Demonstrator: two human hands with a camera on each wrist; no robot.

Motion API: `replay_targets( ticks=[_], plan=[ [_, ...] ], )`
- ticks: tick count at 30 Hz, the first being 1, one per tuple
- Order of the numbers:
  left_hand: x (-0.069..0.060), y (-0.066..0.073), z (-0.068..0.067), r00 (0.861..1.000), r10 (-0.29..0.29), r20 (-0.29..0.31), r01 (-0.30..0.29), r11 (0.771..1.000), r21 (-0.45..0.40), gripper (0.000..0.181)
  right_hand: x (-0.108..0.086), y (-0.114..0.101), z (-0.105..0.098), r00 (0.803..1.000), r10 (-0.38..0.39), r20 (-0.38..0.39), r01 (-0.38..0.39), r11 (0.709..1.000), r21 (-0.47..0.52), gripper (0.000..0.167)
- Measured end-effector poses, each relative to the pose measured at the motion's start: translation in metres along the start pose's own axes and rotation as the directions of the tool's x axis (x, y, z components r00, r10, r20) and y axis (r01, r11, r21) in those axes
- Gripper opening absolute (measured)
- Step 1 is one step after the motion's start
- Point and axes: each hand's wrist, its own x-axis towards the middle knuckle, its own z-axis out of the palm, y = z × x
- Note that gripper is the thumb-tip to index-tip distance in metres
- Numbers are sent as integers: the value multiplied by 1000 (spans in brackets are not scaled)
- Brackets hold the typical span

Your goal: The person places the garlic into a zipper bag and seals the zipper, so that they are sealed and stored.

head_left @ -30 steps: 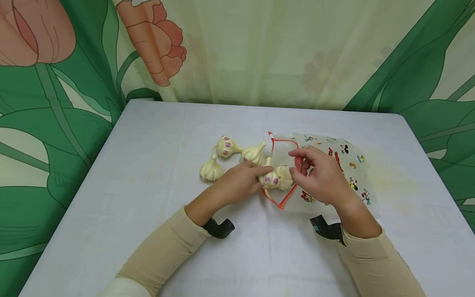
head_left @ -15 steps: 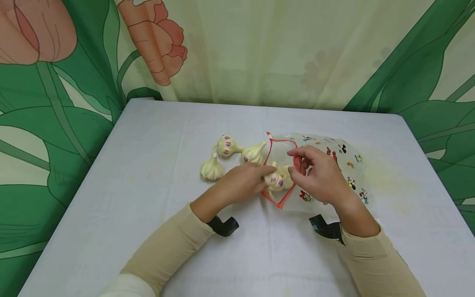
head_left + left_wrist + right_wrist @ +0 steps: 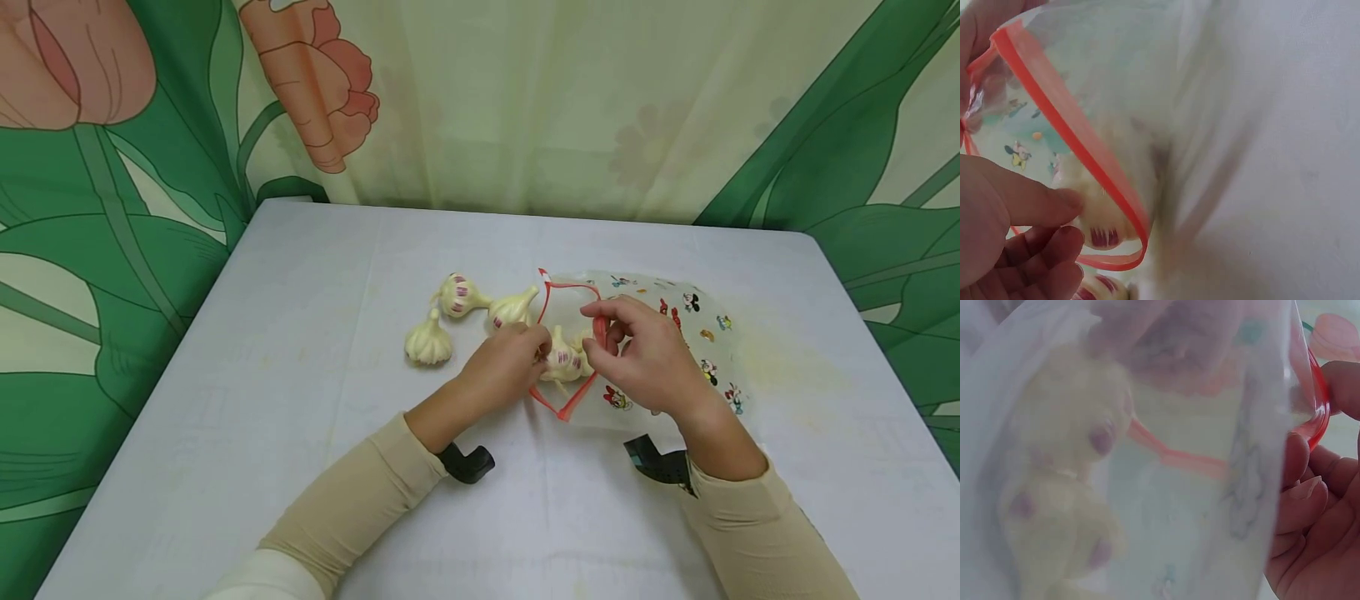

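Note:
In the head view, a clear plastic bag (image 3: pixel 705 333) with red edging and cartoon prints lies on its side, its mouth facing left. My right hand (image 3: pixel 648 354) pinches the red edge of that mouth between thumb and fingers. Just inside sits a garlic bulb (image 3: pixel 564 360) with purple streaks, and another bulb is partly hidden behind it. My left hand (image 3: pixel 506 367) is at the mouth, fingers loosely curled. The left wrist view puts its thumb (image 3: pixel 1063 205) right beside the bagged garlic, with nothing visible in its grip. Through the cloudy plastic, the right wrist view shows the bulbs (image 3: pixel 1060 525).
Left of the bag, three more garlic bulbs lie on the white-covered table (image 3: pixel 300 400): a streaked one (image 3: pixel 457 296), a second (image 3: pixel 512 308) partly behind my left hand, and a plain-looking one (image 3: pixel 428 340). A flowered curtain (image 3: pixel 510 108) hangs behind the table.
The streaked garlic moved right, farther into the bag. My left hand followed it and let go, and its fingers drew back and curled. My right hand stayed nearly still on the edge.

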Motion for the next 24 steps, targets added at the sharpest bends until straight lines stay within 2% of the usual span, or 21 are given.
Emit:
replay_targets(
  ticks=[4,9,13,17,20,24],
  plan=[
    [2,2,3,1000,19,-18,-19,999,-26,11,0,0,1,1000,0,0,0,1000,9,25],
    [6,2,7,999,36,-5,-36,993,-115,18,0,0,2,1000,4,2,-4,1000,23,25],
    [10,2,10,997,59,51,-47,976,-213,24,0,0,3,1000,4,1,-4,1000,28,25],
    [15,1,12,989,80,121,-46,964,-262,30,0,0,3,1000,-1,0,1,999,32,25],
    [18,2,13,981,65,183,-9,956,-293,37,-1,0,3,1000,4,5,-4,999,33,26],
    [21,3,16,967,26,254,68,932,-357,46,-1,0,3,1000,14,12,-14,999,29,27]
  ],
)
